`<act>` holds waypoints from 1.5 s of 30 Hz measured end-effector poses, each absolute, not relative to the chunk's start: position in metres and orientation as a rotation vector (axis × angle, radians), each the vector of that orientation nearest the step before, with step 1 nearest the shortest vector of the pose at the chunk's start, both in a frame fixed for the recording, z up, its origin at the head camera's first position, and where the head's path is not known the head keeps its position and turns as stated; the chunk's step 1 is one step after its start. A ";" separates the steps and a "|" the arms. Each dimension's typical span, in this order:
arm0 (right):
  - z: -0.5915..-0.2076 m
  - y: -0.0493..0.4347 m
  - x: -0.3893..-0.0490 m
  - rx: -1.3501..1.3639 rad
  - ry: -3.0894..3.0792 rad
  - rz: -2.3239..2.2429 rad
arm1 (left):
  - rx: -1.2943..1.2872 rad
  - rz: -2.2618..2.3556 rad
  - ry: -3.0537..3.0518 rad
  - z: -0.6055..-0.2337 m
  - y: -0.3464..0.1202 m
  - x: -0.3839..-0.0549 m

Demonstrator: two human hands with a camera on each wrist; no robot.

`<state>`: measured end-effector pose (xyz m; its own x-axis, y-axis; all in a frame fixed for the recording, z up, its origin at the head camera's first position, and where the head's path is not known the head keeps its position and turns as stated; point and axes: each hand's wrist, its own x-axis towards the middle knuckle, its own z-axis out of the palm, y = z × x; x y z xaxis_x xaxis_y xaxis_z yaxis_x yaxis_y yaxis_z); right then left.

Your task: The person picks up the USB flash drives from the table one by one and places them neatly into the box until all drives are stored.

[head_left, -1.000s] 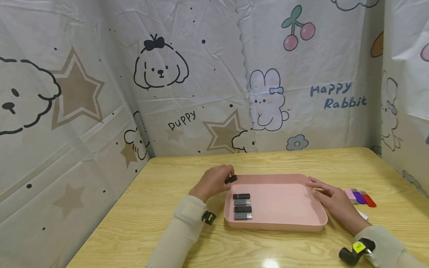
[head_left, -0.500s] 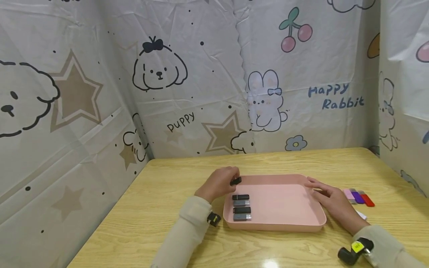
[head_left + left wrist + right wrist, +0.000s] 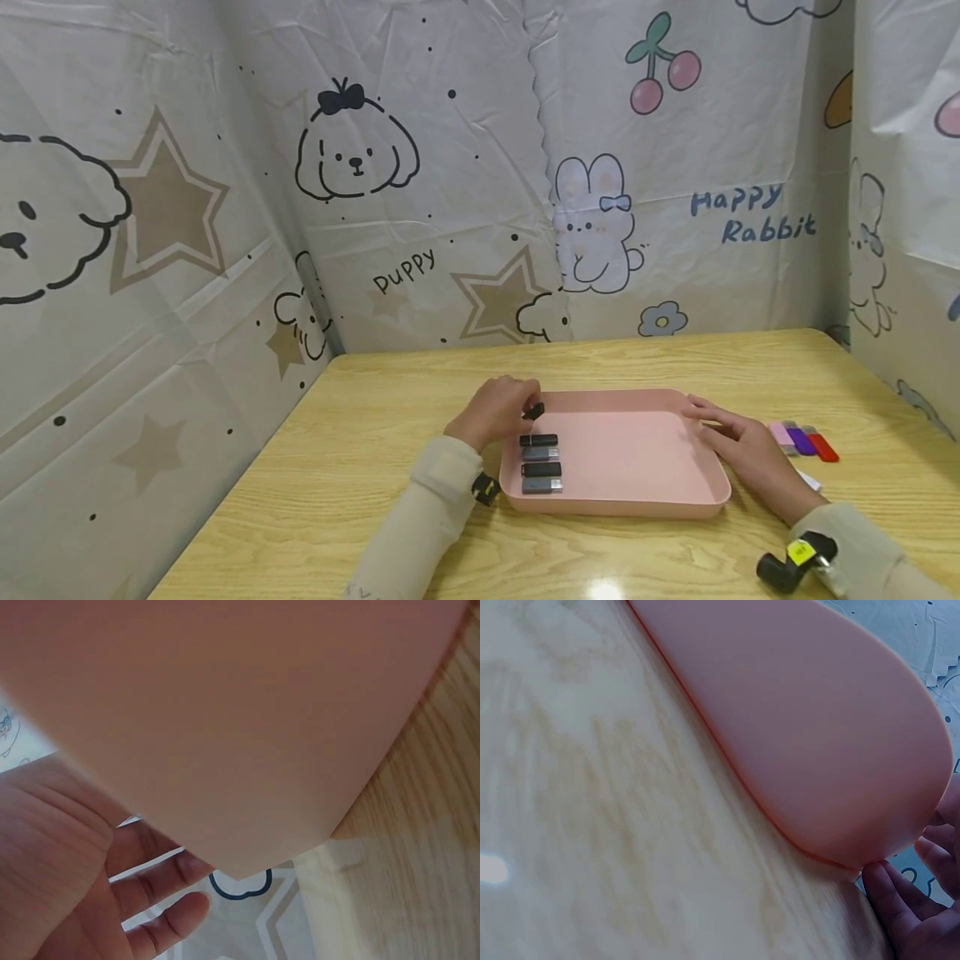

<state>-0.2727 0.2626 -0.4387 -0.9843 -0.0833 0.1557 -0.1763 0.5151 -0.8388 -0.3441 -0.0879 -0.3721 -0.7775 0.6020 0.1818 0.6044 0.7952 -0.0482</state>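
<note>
My left hand [image 3: 497,410] pinches a small black USB stick [image 3: 534,412] over the far left corner of the pink tray [image 3: 637,508]. Inside the tray, along its left side, several USB sticks lie in a column: a black one [image 3: 538,440], a grey one [image 3: 540,454], another black one [image 3: 542,470] and a grey one [image 3: 542,485] nearest me. My right hand [image 3: 742,437] rests at the tray's right rim with fingers fairly straight. In the left wrist view, the tray wall hides the held stick; the right wrist view shows fingertips [image 3: 876,879] against the tray's outer side.
Right of the tray, on the wooden table [image 3: 337,500], lie a pink USB stick [image 3: 781,437], a purple one [image 3: 801,442] and a red one [image 3: 823,445]. A white object [image 3: 810,482] is partly hidden by my right wrist. Printed curtains [image 3: 450,167] enclose the table's back and sides.
My left hand has moved right, bringing the black USB stick from the tray's left rim to over its far left corner. The right hand and the tray stay in place.
</note>
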 end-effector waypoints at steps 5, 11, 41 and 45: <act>-0.438 0.261 -0.272 0.213 -2.656 1.478 | -0.926 -0.010 -2.830 -0.375 -0.086 -0.345; -0.439 0.262 -0.272 0.197 -2.660 1.478 | -0.927 0.002 -2.853 -0.378 -0.084 -0.347; -0.440 0.262 -0.273 0.231 -2.666 1.436 | -0.992 0.138 -2.848 -0.389 -0.072 -0.353; -0.440 0.262 -0.273 0.229 -2.662 1.444 | -0.999 0.134 -2.849 -0.388 -0.072 -0.352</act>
